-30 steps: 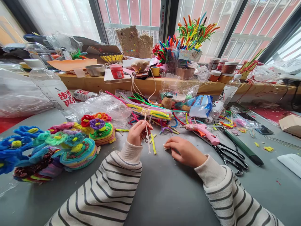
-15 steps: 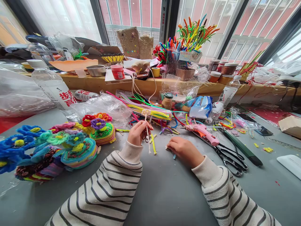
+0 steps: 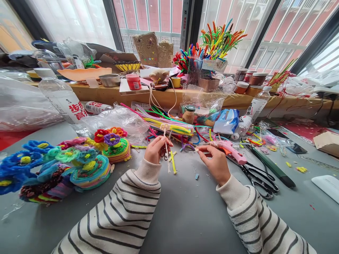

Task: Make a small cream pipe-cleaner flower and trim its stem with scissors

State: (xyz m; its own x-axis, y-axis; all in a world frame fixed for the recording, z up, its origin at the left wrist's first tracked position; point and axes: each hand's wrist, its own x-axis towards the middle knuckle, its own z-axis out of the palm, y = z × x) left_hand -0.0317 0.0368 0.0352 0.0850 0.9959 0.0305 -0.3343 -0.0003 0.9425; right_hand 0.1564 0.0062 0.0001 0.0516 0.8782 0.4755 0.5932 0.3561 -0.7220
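Note:
My left hand (image 3: 155, 150) is closed in a pinch around the twisted stem of a cream pipe-cleaner flower (image 3: 164, 127). The flower's head stands above my fingers, and the stem hangs below them. To the right, my right hand (image 3: 215, 161) is raised slightly off the table, thumb and forefinger pressed on a tiny pale piece (image 3: 196, 150) too small to name. A yellow pipe-cleaner strip (image 3: 173, 164) lies just beside the hanging stem. Between the hands rests a small blue bit (image 3: 196, 176). Behind my right hand lies a pink glue gun (image 3: 233, 151).
Colourful pipe-cleaner flower pots (image 3: 90, 173) crowd the left side. Black-handled scissors (image 3: 261, 181) and a dark green tool (image 3: 275, 169) lie right. Behind are a pipe-cleaner bundle (image 3: 169, 126), a small jar (image 3: 188, 114) and a water bottle (image 3: 62, 95). A cluttered ledge (image 3: 106, 94) runs along the window.
My right hand has risen from the tabletop with a tiny pale piece between its fingertips, uncovering the blue bit. My left hand stays put with the flower.

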